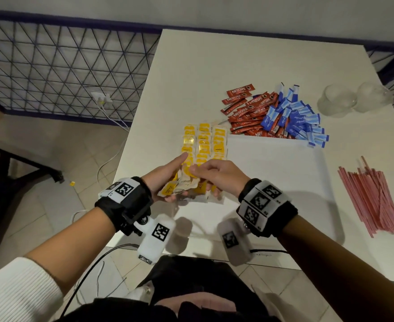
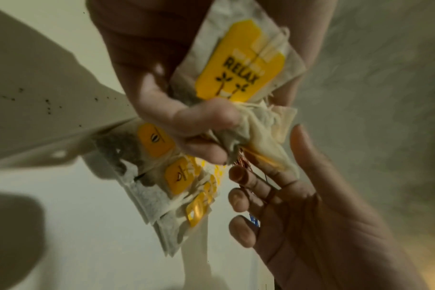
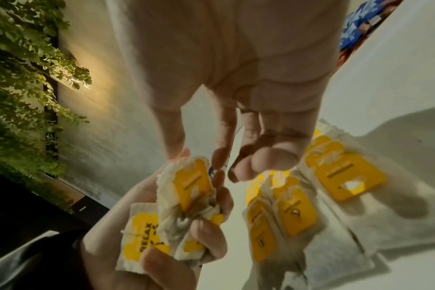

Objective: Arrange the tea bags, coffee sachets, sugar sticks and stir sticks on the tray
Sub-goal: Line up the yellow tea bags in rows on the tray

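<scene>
Bearing sachets (image 1: 245, 115), white table (image 1: 214, 66); mesh fence (image 1: 51, 66)

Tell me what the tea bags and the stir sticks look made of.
Tea bags: thin matte filter paper, seemingly; it crumples, tea shows through. Yellow tags look like glossy card. Stir sticks: slim pink-red strips, likely plastic; too small to confirm.

The left hand (image 2: 156, 98) grips a crumpled bunch of tea bags (image 2: 238, 64), a yellow RELAX tag uppermost, while the right hand (image 2: 311, 215) pinches its paper edge, above more tea bags (image 2: 149, 196) lying overlapped on a white surface (image 2: 87, 225).
</scene>
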The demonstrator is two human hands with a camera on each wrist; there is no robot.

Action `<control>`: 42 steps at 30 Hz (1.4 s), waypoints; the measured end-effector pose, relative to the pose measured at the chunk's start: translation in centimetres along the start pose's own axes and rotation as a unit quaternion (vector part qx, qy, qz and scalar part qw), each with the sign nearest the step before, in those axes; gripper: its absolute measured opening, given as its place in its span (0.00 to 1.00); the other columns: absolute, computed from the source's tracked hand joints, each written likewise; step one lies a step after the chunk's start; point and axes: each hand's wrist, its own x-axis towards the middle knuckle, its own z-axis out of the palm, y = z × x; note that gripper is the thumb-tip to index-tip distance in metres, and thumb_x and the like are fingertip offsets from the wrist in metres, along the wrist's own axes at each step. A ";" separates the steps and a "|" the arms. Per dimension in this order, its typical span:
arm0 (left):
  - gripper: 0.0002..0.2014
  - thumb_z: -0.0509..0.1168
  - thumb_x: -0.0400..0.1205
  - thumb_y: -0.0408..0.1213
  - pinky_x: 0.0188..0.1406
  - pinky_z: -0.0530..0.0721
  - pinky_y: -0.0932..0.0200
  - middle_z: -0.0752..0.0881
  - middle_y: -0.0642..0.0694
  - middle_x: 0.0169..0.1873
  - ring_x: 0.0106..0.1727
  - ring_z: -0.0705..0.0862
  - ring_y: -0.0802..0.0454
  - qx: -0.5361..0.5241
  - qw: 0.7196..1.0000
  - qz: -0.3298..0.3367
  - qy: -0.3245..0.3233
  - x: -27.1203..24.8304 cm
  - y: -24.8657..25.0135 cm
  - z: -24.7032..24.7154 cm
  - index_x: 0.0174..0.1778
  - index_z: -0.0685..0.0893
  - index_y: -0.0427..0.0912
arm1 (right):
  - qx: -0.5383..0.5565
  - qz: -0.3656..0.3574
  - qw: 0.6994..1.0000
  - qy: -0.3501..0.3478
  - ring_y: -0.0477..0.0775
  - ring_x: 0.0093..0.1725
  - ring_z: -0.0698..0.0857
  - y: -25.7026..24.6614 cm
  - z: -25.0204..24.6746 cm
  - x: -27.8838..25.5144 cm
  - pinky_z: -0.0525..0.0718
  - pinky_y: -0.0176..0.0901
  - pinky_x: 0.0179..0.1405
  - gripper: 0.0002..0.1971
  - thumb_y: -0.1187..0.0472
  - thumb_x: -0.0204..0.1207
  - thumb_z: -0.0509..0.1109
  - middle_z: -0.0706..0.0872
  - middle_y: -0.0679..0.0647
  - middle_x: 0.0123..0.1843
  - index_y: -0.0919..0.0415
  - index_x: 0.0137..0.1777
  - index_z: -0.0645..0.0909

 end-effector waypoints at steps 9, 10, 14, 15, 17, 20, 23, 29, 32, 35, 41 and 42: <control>0.22 0.50 0.81 0.63 0.15 0.70 0.72 0.82 0.48 0.22 0.20 0.81 0.52 -0.057 0.993 -0.006 0.102 -0.8 -1.2 0.6 0.44 0.78 0.48 | -0.109 -0.075 0.991 0.016 0.44 0.32 0.74 0.1 1.0 -0.3 0.71 0.39 0.35 0.17 0.50 0.66 0.77 0.74 0.46 0.31 0.55 0.49 0.76; 0.22 0.50 0.81 0.62 0.15 0.70 0.72 0.81 0.48 0.21 0.20 0.81 0.53 -0.046 0.993 -0.006 0.110 -0.8 -1.4 0.7 0.41 0.78 0.48 | -0.103 -0.075 0.992 0.017 0.43 0.32 0.75 0.1 1.0 -0.2 0.72 0.37 0.34 0.13 0.51 0.67 0.76 0.74 0.46 0.31 0.54 0.46 0.78; 0.17 0.58 0.80 0.57 0.14 0.69 0.71 0.79 0.48 0.22 0.21 0.75 0.55 -0.008 0.989 0.000 0.148 -1.0 -2.1 1.2 0.39 0.80 0.47 | -0.076 -0.074 0.994 0.002 0.40 0.28 0.76 0.2 0.8 0.1 0.73 0.34 0.33 0.05 0.58 0.70 0.74 0.77 0.44 0.26 0.53 0.38 0.80; 0.16 0.60 0.79 0.56 0.14 0.68 0.71 0.77 0.48 0.22 0.20 0.74 0.55 -0.009 0.987 0.000 0.162 -1.1 -2.2 1.3 0.39 0.80 0.47 | -0.063 -0.072 0.995 -0.010 0.39 0.25 0.76 0.1 0.7 0.1 0.74 0.35 0.32 0.06 0.61 0.71 0.73 0.77 0.44 0.23 0.53 0.36 0.79; 0.15 0.63 0.78 0.55 0.13 0.65 0.71 0.74 0.49 0.22 0.19 0.71 0.56 -0.010 0.982 0.002 0.190 -1.4 -2.5 1.5 0.38 0.81 0.47 | -0.039 -0.066 0.996 -0.038 0.38 0.18 0.75 0.0 0.6 0.0 0.75 0.35 0.27 0.06 0.67 0.72 0.71 0.79 0.45 0.22 0.56 0.39 0.79; 0.12 0.64 0.78 0.52 0.13 0.62 0.73 0.78 0.51 0.23 0.23 0.72 0.56 -0.005 0.981 0.008 0.193 -1.9 -3.2 1.4 0.41 0.82 0.47 | 0.004 -0.066 0.996 -0.062 0.41 0.16 0.74 -0.4 0.3 -0.4 0.73 0.34 0.20 0.07 0.71 0.74 0.67 0.76 0.53 0.27 0.59 0.46 0.80; 0.09 0.65 0.79 0.47 0.13 0.60 0.73 0.83 0.52 0.29 0.25 0.72 0.56 -0.030 0.982 0.022 0.185 -2.5 -4.0 1.0 0.44 0.81 0.45 | 0.040 -0.069 0.994 -0.070 0.43 0.16 0.75 -0.7 0.3 -0.6 0.72 0.35 0.18 0.09 0.73 0.74 0.67 0.75 0.54 0.27 0.59 0.48 0.78; 0.01 0.69 0.77 0.38 0.14 0.62 0.70 0.81 0.53 0.26 0.20 0.73 0.59 0.021 0.970 0.077 0.228 -3.3 -5.0 1.6 0.41 0.84 0.47 | 0.012 -0.068 0.997 -0.026 0.49 0.16 0.75 -0.2 0.2 -0.5 0.75 0.36 0.18 0.09 0.74 0.73 0.65 0.76 0.53 0.20 0.58 0.41 0.78; 0.06 0.70 0.76 0.39 0.19 0.69 0.71 0.83 0.58 0.28 0.22 0.75 0.65 0.207 0.944 0.096 0.240 -3.0 -5.5 2.2 0.35 0.84 0.54 | -0.015 -0.058 0.998 -0.006 0.47 0.16 0.76 0.7 0.3 -0.7 0.77 0.40 0.23 0.10 0.72 0.72 0.67 0.77 0.55 0.24 0.59 0.33 0.78; 0.06 0.69 0.75 0.50 0.34 0.73 0.69 0.84 0.54 0.41 0.39 0.81 0.60 0.390 0.891 0.047 0.228 -2.3 -5.7 3.0 0.36 0.80 0.57 | -0.035 -0.052 0.998 0.016 0.47 0.18 0.80 1.5 0.2 -0.9 0.81 0.39 0.30 0.10 0.70 0.72 0.69 0.81 0.55 0.26 0.59 0.32 0.80; 0.28 0.56 0.74 0.70 0.38 0.75 0.59 0.80 0.50 0.33 0.39 0.80 0.50 0.558 0.801 -0.045 0.212 0.2 -5.5 4.4 0.38 0.81 0.47 | -0.073 -0.038 0.994 0.074 0.50 0.35 0.85 2.8 -0.4 -2.0 0.85 0.43 0.50 0.07 0.64 0.70 0.72 0.86 0.50 0.34 0.57 0.31 0.84; 0.28 0.56 0.74 0.71 0.39 0.76 0.59 0.79 0.50 0.34 0.40 0.80 0.50 0.579 0.787 -0.043 0.209 0.4 -5.5 4.6 0.36 0.80 0.46 | -0.085 -0.037 0.993 0.076 0.50 0.39 0.84 2.9 -0.4 -2.4 0.84 0.42 0.51 0.05 0.65 0.70 0.71 0.86 0.51 0.36 0.57 0.34 0.85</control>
